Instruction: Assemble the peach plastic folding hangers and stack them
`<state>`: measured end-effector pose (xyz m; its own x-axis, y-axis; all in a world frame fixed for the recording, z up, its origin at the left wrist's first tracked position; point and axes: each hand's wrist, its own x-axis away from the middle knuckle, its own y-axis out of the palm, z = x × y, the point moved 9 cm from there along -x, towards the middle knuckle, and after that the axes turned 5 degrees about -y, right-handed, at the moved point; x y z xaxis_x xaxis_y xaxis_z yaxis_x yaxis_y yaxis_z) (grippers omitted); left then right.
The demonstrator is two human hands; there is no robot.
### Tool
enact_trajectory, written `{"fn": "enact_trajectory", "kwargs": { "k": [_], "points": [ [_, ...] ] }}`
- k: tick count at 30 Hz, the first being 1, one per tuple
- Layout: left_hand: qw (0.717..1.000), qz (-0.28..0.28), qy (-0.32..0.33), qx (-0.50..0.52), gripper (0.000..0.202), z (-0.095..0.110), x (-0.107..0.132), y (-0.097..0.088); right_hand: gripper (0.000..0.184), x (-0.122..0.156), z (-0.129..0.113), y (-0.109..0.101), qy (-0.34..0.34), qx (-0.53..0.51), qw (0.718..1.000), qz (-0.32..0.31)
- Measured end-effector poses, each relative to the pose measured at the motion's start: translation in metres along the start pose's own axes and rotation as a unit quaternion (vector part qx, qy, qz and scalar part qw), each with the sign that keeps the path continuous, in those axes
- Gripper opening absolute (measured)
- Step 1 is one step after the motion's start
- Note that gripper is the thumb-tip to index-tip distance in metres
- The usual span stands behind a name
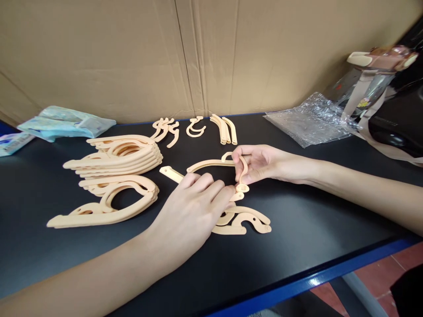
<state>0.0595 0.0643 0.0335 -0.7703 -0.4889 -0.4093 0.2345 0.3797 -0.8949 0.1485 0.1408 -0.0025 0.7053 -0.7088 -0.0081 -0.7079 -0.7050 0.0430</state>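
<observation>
My left hand is closed on a peach plastic hanger arm, whose holed end sticks out to the left past my knuckles. My right hand pinches a curved hanger hook between thumb and fingers. The hook's round base meets the end of the arm near my left fingertips; whether they are joined I cannot tell. Another curved hanger arm lies behind, running up to my right fingers. Partly under my left hand are more hanger pieces on the table.
Folded hangers stand in two stacks, one farther back and one nearer. Behind lie loose hooks, a further hook group and several arms. Plastic packs, a clear bag and a bottle flank the table.
</observation>
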Motion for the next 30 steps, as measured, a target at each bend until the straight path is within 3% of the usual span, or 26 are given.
{"fn": "enact_trajectory", "kwargs": {
  "k": [8, 30],
  "points": [
    [0.998, -0.006, -0.029, 0.057, 0.021, -0.0082, -0.0008, 0.0039, 0.027, 0.0012, -0.0008, -0.0016, -0.014, -0.046, 0.999, 0.003],
    [0.999, -0.005, -0.029, 0.040, 0.026, -0.0074, -0.0003, 0.0060, 0.026, 0.0024, -0.0053, 0.0053, -0.036, 0.007, 0.999, -0.023]
  ]
}}
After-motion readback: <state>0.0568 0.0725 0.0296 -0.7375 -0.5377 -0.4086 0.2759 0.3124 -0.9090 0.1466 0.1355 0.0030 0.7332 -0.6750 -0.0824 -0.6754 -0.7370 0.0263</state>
